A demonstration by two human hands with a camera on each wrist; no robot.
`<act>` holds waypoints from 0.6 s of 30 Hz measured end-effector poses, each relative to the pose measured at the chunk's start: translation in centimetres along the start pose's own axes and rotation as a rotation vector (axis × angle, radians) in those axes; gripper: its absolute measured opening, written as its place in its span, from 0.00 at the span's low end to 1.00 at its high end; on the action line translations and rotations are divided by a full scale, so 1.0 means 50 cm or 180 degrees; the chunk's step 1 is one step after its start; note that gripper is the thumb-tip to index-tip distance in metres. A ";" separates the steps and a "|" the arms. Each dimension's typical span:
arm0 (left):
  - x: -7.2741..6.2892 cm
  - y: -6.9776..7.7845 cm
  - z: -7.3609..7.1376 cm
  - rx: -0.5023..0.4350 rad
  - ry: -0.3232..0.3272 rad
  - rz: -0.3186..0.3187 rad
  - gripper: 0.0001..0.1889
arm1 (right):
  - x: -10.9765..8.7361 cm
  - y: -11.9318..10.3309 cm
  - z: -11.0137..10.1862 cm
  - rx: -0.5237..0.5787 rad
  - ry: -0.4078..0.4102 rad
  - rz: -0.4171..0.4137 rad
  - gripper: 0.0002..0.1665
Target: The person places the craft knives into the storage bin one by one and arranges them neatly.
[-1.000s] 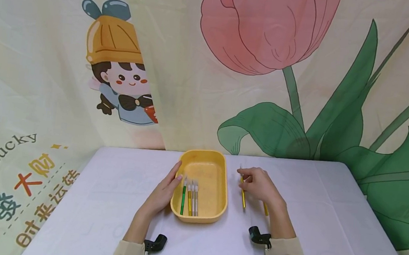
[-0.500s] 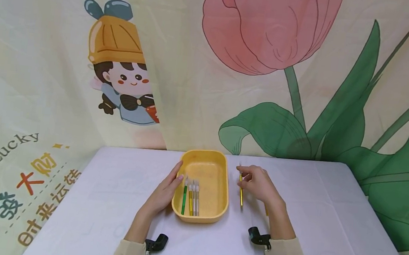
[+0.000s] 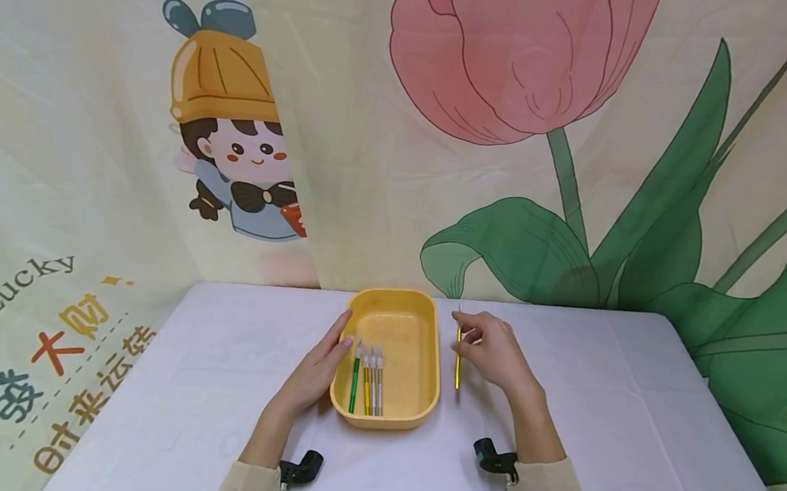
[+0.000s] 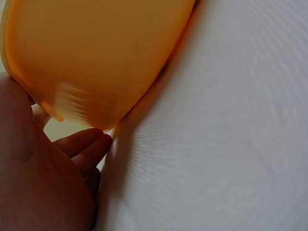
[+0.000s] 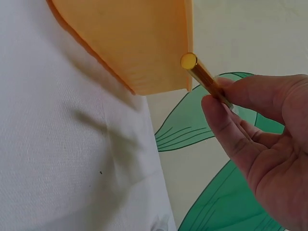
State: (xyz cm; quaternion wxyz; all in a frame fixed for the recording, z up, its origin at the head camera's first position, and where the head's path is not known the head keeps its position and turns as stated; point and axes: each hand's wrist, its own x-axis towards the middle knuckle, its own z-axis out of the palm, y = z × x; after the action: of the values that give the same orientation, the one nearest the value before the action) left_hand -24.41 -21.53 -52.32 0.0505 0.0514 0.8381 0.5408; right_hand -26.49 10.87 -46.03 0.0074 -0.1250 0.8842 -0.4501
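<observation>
A yellow tray stands on the white table; several slim craft knives, green, gold and silver with pale tips, lie side by side in its left part. My left hand holds the tray's left side, thumb at the rim and fingers along the outer wall. Just right of the tray, my right hand pinches a gold craft knife between thumb and fingers near its pale upper end. In the right wrist view, the round butt of this gold craft knife points toward the tray's outside wall.
A whitish cloth covers the table, whose back edge meets a printed backdrop. Behind my right hand a small clear tip shows at the bottom of the right wrist view. Each wrist carries a black camera.
My right hand has moved left and slightly away with the gold craft knife, toward the tray. A second gold stick under that hand has gone out of sight. The left hand keeps still.
</observation>
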 end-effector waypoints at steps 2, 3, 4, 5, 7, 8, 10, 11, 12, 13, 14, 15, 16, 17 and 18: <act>0.000 0.000 0.000 0.0004 0.0001 -0.0003 0.31 | 0.000 -0.004 0.001 0.0007 0.0025 -0.0018 0.31; 0.001 -0.001 0.000 0.0003 0.0000 -0.0009 0.31 | -0.001 -0.005 0.001 0.0006 0.0032 -0.0029 0.31; 0.001 -0.001 0.000 0.0006 0.0001 -0.0018 0.30 | -0.001 -0.007 0.001 0.0014 0.0039 -0.0034 0.31; 0.001 0.000 0.000 0.0009 0.0002 -0.0026 0.30 | -0.001 -0.008 0.001 0.0017 0.0042 -0.0034 0.31; 0.001 0.000 0.000 0.0009 0.0001 -0.0040 0.30 | -0.002 -0.010 0.002 0.0029 0.0050 -0.0029 0.31; 0.001 0.000 -0.001 0.0007 0.0000 -0.0046 0.29 | -0.002 -0.011 0.003 0.0033 0.0053 -0.0025 0.31; 0.000 0.001 -0.001 0.0014 0.0013 -0.0054 0.29 | -0.002 -0.013 0.004 0.0059 0.0069 -0.0028 0.31; 0.000 0.002 -0.001 0.0016 0.0017 -0.0055 0.29 | -0.002 -0.015 0.005 0.0066 0.0075 -0.0030 0.31; 0.000 0.001 -0.001 0.0020 0.0017 -0.0059 0.29 | -0.002 -0.016 0.005 0.0083 0.0082 -0.0037 0.31; 0.000 0.002 -0.001 0.0029 0.0017 -0.0063 0.29 | -0.003 -0.019 0.006 0.0094 0.0087 -0.0041 0.31; 0.000 0.001 -0.001 0.0037 0.0016 -0.0069 0.29 | -0.003 -0.021 0.007 0.0104 0.0093 -0.0053 0.31; 0.000 0.001 0.000 0.0042 0.0013 -0.0070 0.29 | -0.003 -0.023 0.008 0.0118 0.0095 -0.0063 0.31; 0.000 0.001 0.000 0.0046 0.0011 -0.0074 0.30 | -0.004 -0.025 0.009 0.0130 0.0095 -0.0071 0.31; 0.000 0.001 0.000 0.0047 0.0007 -0.0073 0.30 | -0.004 -0.027 0.010 0.0137 0.0092 -0.0081 0.31; 0.000 0.001 0.000 0.0048 0.0004 -0.0068 0.30 | -0.004 -0.029 0.011 0.0142 0.0093 -0.0095 0.31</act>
State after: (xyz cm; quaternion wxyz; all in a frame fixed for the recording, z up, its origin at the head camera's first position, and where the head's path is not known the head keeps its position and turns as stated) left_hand -24.42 -21.50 -52.29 0.0554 0.0425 0.8427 0.5339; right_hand -25.92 9.68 -45.21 -0.0094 -0.1314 0.8719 -0.4716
